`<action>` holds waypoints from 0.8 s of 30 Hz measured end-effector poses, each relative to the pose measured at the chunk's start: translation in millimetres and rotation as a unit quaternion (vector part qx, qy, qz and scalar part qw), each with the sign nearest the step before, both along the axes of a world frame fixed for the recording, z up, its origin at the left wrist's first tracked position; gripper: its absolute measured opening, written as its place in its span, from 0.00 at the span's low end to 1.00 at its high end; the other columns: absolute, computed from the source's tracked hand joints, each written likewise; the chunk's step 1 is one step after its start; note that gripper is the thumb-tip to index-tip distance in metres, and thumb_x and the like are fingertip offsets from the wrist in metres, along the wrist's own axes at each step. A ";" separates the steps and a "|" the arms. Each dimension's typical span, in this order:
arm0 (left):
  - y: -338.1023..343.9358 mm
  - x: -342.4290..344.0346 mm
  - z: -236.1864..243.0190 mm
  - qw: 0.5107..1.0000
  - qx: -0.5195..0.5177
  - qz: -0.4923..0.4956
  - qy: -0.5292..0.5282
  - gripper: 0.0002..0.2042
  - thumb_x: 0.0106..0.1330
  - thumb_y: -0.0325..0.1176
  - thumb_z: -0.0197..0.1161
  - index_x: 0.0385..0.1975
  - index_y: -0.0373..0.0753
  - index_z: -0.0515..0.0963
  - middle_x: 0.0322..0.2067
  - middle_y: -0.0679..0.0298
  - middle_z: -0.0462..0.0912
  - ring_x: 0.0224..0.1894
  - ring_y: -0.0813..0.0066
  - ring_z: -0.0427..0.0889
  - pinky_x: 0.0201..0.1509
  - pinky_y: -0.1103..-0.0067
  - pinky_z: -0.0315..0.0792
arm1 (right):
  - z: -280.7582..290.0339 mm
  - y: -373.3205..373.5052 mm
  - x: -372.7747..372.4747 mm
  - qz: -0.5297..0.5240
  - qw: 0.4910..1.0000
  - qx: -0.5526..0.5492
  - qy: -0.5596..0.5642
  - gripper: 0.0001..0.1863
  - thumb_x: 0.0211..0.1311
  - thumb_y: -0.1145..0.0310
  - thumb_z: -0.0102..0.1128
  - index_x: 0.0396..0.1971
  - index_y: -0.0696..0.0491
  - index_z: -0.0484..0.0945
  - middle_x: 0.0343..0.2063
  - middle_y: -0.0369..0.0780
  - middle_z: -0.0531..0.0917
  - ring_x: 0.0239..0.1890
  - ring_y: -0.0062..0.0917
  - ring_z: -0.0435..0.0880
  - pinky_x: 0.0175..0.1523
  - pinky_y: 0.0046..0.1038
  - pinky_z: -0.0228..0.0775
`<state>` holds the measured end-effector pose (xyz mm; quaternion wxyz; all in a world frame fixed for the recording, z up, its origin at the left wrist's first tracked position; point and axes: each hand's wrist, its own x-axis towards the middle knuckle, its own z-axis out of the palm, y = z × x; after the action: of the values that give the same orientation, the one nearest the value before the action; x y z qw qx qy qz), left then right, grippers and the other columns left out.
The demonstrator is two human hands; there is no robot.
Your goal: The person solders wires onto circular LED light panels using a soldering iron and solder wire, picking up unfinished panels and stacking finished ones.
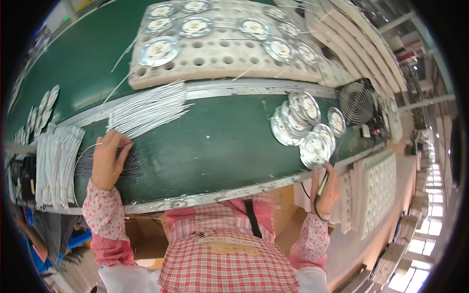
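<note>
Red-checked apron (227,271) with black strip (252,218); red-printed pale sleeve covers (103,209); white sleeves (128,280)

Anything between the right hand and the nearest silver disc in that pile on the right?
Nothing visible: the right hand is at the silver disc's near edge, holding a corded pen-like tool. Whether fingers touch the disc is unclear.

Bright windows (420,247) glare white at lower right, while fisheye distortion curves the edges.

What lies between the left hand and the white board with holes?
The head view shows a bundle of white wires there, then a metal rail farther away.
</note>
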<state>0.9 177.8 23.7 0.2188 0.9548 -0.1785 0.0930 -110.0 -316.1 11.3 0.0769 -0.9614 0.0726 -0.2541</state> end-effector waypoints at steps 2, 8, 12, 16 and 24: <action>-3.8 3.5 0.0 0.998 -0.047 0.007 -0.048 0.05 0.60 0.21 0.63 0.34 0.36 0.75 0.31 0.60 0.78 0.35 0.62 0.77 0.41 0.72 0.65 | 4.7 8.6 13.5 -0.057 0.998 -0.013 -0.032 0.32 0.52 0.62 0.76 0.54 0.57 0.71 0.47 0.48 0.80 0.49 0.45 0.80 0.51 0.37 0.72; -23.8 -11.0 23.8 0.984 -0.131 0.072 -0.096 0.06 0.60 0.19 0.63 0.35 0.33 0.75 0.31 0.60 0.79 0.31 0.64 0.75 0.35 0.74 0.66 | -19.3 -12.2 40.5 -0.133 0.990 0.029 0.024 0.36 0.49 0.55 0.77 0.56 0.51 0.69 0.48 0.45 0.78 0.51 0.43 0.77 0.54 0.41 0.72; -65.2 -21.5 65.1 0.966 0.010 -0.009 -0.258 0.11 0.53 0.17 0.66 0.36 0.37 0.78 0.30 0.62 0.80 0.28 0.67 0.77 0.31 0.72 0.65 | 4.1 -14.1 19.5 -0.042 0.954 0.248 -0.163 0.25 0.58 0.72 0.68 0.54 0.53 0.69 0.51 0.43 0.77 0.51 0.29 0.77 0.54 0.31 0.71; -113.4 -34.8 72.9 0.967 0.018 -0.127 -0.221 0.16 0.51 0.25 0.64 0.42 0.35 0.81 0.33 0.63 0.80 0.29 0.69 0.76 0.32 0.71 0.63 | 43.1 46.4 35.5 0.101 0.915 0.385 -0.069 0.19 0.57 0.82 0.66 0.48 0.54 0.72 0.48 0.42 0.79 0.49 0.21 0.76 0.53 0.23 0.69; -156.1 -15.2 2.9 0.992 -0.077 -0.049 -0.088 0.05 0.56 0.24 0.68 0.29 0.40 0.80 0.25 0.67 0.77 0.25 0.70 0.76 0.33 0.73 0.62 | 16.9 101.4 92.5 0.337 0.925 0.166 0.060 0.29 0.44 0.68 0.78 0.48 0.52 0.74 0.46 0.48 0.80 0.47 0.43 0.79 0.52 0.37 0.70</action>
<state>-14.3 21.8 26.6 0.2796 0.9134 -0.2354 0.1791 -17.5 -214.6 28.2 0.3121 -0.9160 -0.2098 -0.1395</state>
